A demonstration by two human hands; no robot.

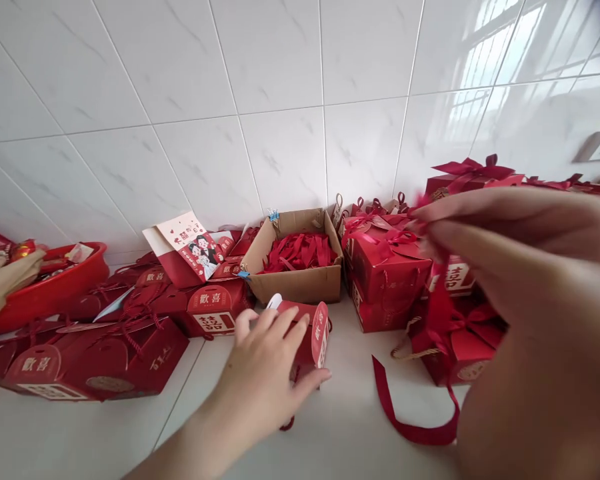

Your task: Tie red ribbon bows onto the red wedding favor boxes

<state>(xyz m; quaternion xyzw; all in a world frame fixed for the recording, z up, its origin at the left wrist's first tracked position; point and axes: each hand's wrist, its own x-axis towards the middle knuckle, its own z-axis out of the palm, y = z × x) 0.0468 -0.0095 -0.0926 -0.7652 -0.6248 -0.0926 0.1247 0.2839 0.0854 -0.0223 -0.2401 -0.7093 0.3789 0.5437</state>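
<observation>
My left hand (265, 380) reaches forward with its fingers spread and lies on top of a small red gift box (320, 331) on the white floor. The thumb rests beside the box's lower right. Close to the camera, my right hand (530, 267) pinches a red ribbon (410, 427) between fingertips. The ribbon hangs down from that pinch and curls on the floor to the right of the small box.
An open cardboard box (300, 283) of red ribbons stands against the tiled wall. Bow-tied red gift boxes (385, 267) are stacked to the right, and several flat red boxes (95, 360) lie at left. Another person's hand (5, 277) is by a red basin (55, 287).
</observation>
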